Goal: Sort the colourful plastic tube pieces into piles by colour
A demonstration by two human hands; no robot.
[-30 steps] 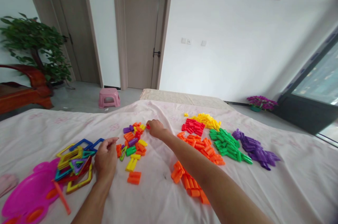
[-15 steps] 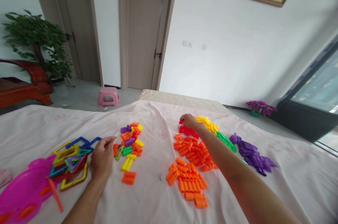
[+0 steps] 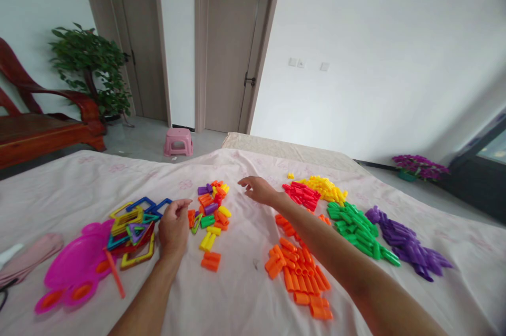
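My right hand point(image 3: 259, 190) is over the cloth, between the mixed pile and the red pile, its fingers apart and holding nothing I can see. My left hand point(image 3: 174, 224) rests beside the magnetic tiles point(image 3: 138, 236), its fingers curled together with nothing showing at the tips. Just right of it lies a mixed pile of plastic building pieces point(image 3: 210, 208) in orange, purple, yellow, green and red. Under and past my right forearm are sorted piles: red pieces point(image 3: 302, 195), yellow pieces point(image 3: 326, 186), orange pieces point(image 3: 302, 270), green pieces point(image 3: 356, 228) and purple pieces point(image 3: 405, 241).
A magenta plastic tray point(image 3: 71, 267) with orange cups lies at the left, partly under the tiles. An orange stick point(image 3: 115, 274) leans by it. Pale flowered cloth point(image 3: 245, 299) covers the surface. Beyond stand a pink stool point(image 3: 178, 142) and a wooden chair point(image 3: 51, 130).
My right hand has moved left from the red pile toward the mixed pile, and its fingers have opened, letting go of a red piece. My left hand stays by the tiles. The view has turned left.
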